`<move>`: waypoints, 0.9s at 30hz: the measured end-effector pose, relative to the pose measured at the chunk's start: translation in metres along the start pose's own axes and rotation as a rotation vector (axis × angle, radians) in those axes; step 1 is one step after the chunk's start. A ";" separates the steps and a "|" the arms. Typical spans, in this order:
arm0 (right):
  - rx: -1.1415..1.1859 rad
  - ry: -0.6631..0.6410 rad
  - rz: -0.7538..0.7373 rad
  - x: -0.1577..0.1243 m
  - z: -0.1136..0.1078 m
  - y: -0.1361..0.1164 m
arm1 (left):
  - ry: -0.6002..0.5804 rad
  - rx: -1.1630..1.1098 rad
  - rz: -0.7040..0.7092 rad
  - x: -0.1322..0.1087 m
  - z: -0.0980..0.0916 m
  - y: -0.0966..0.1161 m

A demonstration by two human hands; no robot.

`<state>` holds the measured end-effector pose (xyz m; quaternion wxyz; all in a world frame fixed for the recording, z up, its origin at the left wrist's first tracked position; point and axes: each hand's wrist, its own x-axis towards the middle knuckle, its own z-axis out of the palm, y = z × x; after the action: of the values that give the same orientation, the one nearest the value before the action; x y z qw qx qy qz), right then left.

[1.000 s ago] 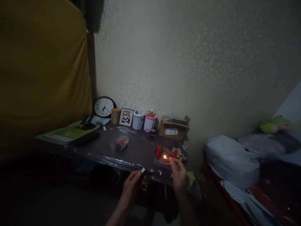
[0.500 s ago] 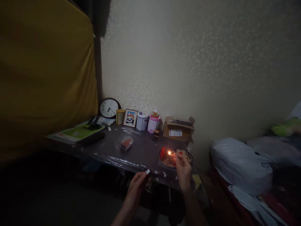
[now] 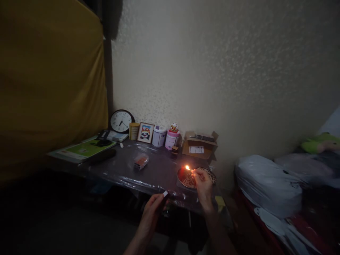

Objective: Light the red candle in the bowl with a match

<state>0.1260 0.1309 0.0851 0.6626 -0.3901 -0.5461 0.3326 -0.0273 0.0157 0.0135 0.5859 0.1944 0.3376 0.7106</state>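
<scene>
In the head view, my right hand (image 3: 203, 187) pinches a lit match (image 3: 190, 169), its flame pointing left above a round dish (image 3: 183, 185). Small pale sticks, perhaps matchsticks, lie in this dish, beside something red at its left. A second round dish (image 3: 214, 177) with similar sticks sits to the right, partly behind my hand. Near the table's front edge, my left hand (image 3: 152, 212) is closed around a small box with a white end (image 3: 165, 193), which looks like a matchbox. Most of that box is hidden by my fingers.
On the dark, plastic-covered table (image 3: 156, 173) lies a wrapped pack (image 3: 141, 161). Along the wall stand a clock (image 3: 122, 121), a panda picture (image 3: 145, 132), tins (image 3: 159, 136) and an open cardboard box (image 3: 198, 147). A stuffed white bag (image 3: 268, 182) is at the right.
The match's flame has risen a little and moved left over the dish, and my right hand has shifted slightly left. My left hand keeps its hold. The whole view has shifted slightly.
</scene>
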 end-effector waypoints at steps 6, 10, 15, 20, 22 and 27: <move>-0.026 0.006 0.024 0.007 0.006 0.007 | 0.009 -0.001 -0.007 0.001 -0.001 0.000; -0.049 0.031 0.037 0.012 0.012 0.009 | 0.008 -0.012 -0.021 0.000 0.000 0.001; -0.070 0.046 0.039 0.017 0.017 0.015 | -0.015 -0.035 -0.032 0.000 0.001 0.001; -0.079 0.064 0.042 0.021 0.019 0.023 | -0.050 -0.031 -0.019 0.002 -0.003 -0.003; -0.079 0.067 0.045 0.023 0.020 0.027 | -0.047 -0.028 -0.019 0.004 -0.005 -0.005; -0.076 0.074 0.046 0.025 0.022 0.032 | -0.005 -0.006 -0.012 0.005 -0.004 -0.005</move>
<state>0.1084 0.1707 0.0705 0.6593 -0.4393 -0.5244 0.3120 -0.0279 0.0197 0.0070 0.5916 0.1925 0.3353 0.7074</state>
